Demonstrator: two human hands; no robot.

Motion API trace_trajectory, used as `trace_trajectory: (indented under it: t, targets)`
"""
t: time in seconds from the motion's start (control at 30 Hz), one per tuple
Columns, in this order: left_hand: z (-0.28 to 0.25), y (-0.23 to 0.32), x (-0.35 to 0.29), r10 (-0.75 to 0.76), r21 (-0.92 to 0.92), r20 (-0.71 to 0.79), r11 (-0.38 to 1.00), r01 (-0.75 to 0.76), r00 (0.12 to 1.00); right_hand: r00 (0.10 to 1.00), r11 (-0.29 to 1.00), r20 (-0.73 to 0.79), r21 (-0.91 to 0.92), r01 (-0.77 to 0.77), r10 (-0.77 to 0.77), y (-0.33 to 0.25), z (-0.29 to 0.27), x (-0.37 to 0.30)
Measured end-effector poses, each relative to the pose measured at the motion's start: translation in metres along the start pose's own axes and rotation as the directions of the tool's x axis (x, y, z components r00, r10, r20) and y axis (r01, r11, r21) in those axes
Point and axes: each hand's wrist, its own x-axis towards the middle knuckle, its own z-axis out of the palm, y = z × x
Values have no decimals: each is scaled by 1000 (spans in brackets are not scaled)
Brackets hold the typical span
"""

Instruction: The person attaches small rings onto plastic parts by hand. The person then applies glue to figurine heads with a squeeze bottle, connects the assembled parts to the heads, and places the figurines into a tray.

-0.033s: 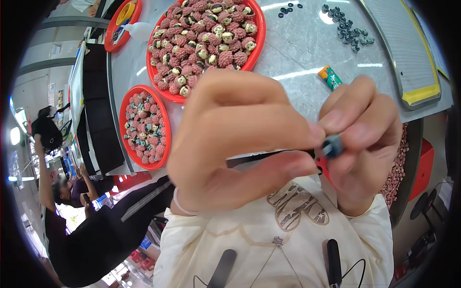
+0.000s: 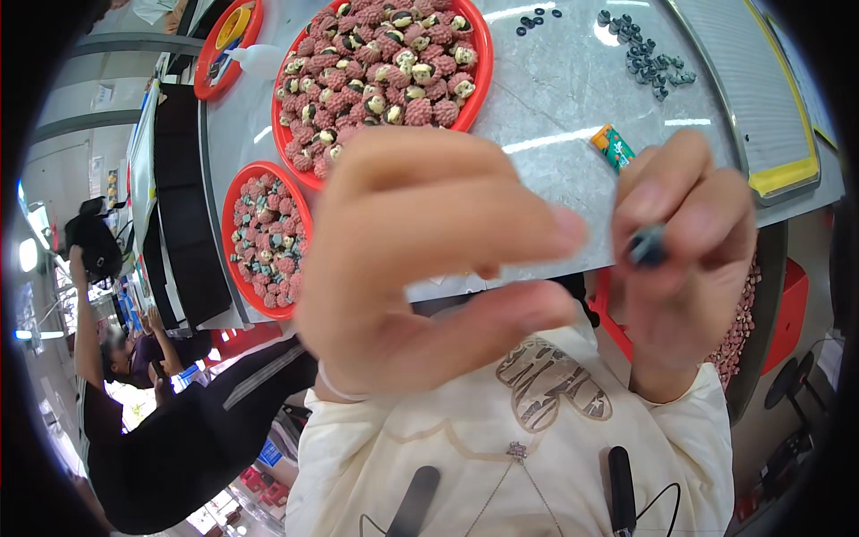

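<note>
Pinched in the fingers of my right hand [image 2: 684,251] is a small dark blue-green part [image 2: 647,246], roundish and slightly blurred. My left hand [image 2: 429,259] is level with it on the left, thumb and forefinger apart with nothing seen between their tips. Its other fingers are curled and partly hidden. Beyond my left hand stands a large red basin [image 2: 486,76] full of pink knobbly pieces with cream and black parts on them. A smaller red basin [image 2: 310,210] to the left holds pink pieces mixed with grey-green bits.
Several small dark parts [image 2: 658,70] lie scattered on the grey table [image 2: 546,98], with a few black rings [image 2: 539,20] near them. An orange and green packet [image 2: 612,146] lies beyond my right hand. A yellow-edged tray [image 2: 787,177] is at right. Another person [image 2: 134,358] is at far left.
My hands have come apart: the left has shifted left and its fingertips have left the small dark part. My right hand has moved slightly right, still pinching that part.
</note>
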Motion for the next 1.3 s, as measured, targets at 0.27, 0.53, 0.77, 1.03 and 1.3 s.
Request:
trace_trajectory:
  t: [0.27,0.53,0.77,1.03,1.3]
  targets:
    - [-16,-35,45,-213,383,-15,901,203,977,910,758,-414,-603,-248,-32,-3,-100,15]
    - [16,-99,79,-105,811,360,527,-255,927,882,310,-440,-873,-377,-169,11,-109,21]
    - [28,-123,77,-134,841,431,419,-343,893,937,184,-299,-946,-266,-183,11,-109,27]
    - [36,-128,80,-75,837,511,270,-476,856,935,103,-285,-958,-269,-211,-1,-134,45]
    - [17,-70,74,-290,613,221,784,99,931,952,38,-239,-971,-237,-189,1,-128,44]
